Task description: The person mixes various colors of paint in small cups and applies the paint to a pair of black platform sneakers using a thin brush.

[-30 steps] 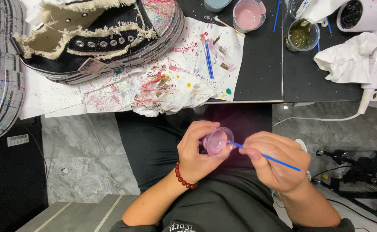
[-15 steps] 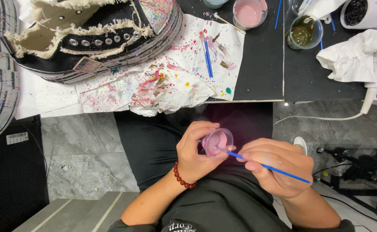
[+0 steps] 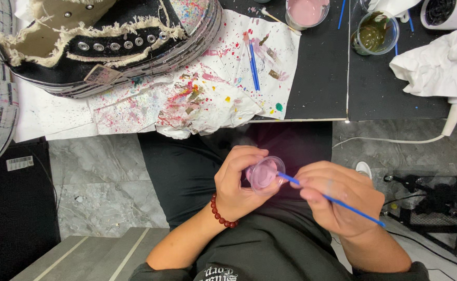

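Observation:
Over my lap, my left hand (image 3: 239, 183) grips a small clear cup of pink paint (image 3: 264, 174). My right hand (image 3: 343, 198) holds a thin blue paintbrush (image 3: 353, 209) like a pencil, its tip dipped into the cup. A red bead bracelet (image 3: 222, 214) circles my left wrist. On the black table above lies a large black canvas shoe (image 3: 108, 41) with frayed cream edges, metal eyelets and paint splatter, resting on paint-spattered white paper (image 3: 207, 93).
Another blue brush (image 3: 253, 57) lies on the paper. A cup of pink paint (image 3: 306, 11), a cup of murky green water (image 3: 374, 34), crumpled white tissue (image 3: 436, 65) and a white hair dryer (image 3: 455, 13) with its cord sit on the table. Grey marble floor lies below.
My hands with cup and brush have shifted slightly down and right. The brush handle now points lower right, with its tip still in the cup.

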